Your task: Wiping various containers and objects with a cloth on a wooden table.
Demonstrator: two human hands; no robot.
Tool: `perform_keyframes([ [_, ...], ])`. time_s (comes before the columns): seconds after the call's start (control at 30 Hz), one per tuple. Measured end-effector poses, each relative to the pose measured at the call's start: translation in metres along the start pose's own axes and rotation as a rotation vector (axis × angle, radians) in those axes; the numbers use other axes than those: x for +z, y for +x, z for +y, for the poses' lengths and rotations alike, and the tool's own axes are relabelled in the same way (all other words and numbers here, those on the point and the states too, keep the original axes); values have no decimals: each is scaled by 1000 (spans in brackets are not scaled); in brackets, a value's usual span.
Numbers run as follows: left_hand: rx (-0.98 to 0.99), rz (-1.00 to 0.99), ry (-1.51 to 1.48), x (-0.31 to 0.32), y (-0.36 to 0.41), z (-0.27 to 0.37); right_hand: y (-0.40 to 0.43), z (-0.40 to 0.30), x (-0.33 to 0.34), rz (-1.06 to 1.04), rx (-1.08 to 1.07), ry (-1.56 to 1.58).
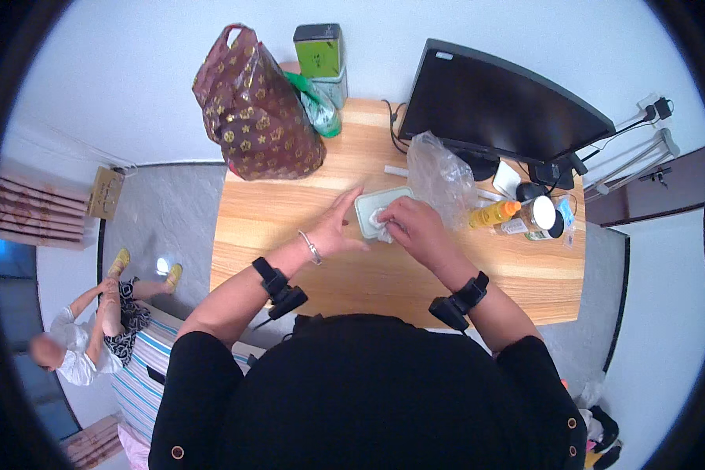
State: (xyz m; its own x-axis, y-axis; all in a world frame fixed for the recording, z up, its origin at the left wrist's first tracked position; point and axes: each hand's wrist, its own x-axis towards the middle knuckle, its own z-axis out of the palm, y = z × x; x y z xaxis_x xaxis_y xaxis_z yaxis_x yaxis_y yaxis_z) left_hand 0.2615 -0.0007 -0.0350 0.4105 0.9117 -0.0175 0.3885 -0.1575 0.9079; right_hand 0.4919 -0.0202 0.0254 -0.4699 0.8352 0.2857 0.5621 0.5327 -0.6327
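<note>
A pale green rectangular tray or lid (371,202) lies on the wooden table (352,282) before me. My right hand (414,229) grips a crumpled white tissue or cloth (382,229) against its near right part. Left of the tray, my left hand (335,229) holds nothing, its thumb and fingers spread apart. Its fingertips are close to the tray's left edge; whether they touch it I cannot tell. A crumpled clear plastic bag (440,176) lies just beyond my right hand.
A large brown patterned bag (258,117) stands at the back left beside stacked tins (319,53). A monitor (505,100) fills the back right. An orange-capped yellow bottle (493,214) and a white-lidded jar (534,216) stand on the right. A person (88,335) sits on a striped bed at left.
</note>
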Motion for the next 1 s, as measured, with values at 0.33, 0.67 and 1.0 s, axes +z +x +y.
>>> perform_keyframes([
  [0.33, 97, 490, 880, -150, 141, 29, -3, 1, 2, 76, 2, 9],
  [0.67, 248, 339, 898, -163, 170, 26, -3, 7, 4, 142, -29, 34],
  [1.0, 532, -113, 622, -77, 112, 48, -5, 4, 10, 128, -38, 36],
])
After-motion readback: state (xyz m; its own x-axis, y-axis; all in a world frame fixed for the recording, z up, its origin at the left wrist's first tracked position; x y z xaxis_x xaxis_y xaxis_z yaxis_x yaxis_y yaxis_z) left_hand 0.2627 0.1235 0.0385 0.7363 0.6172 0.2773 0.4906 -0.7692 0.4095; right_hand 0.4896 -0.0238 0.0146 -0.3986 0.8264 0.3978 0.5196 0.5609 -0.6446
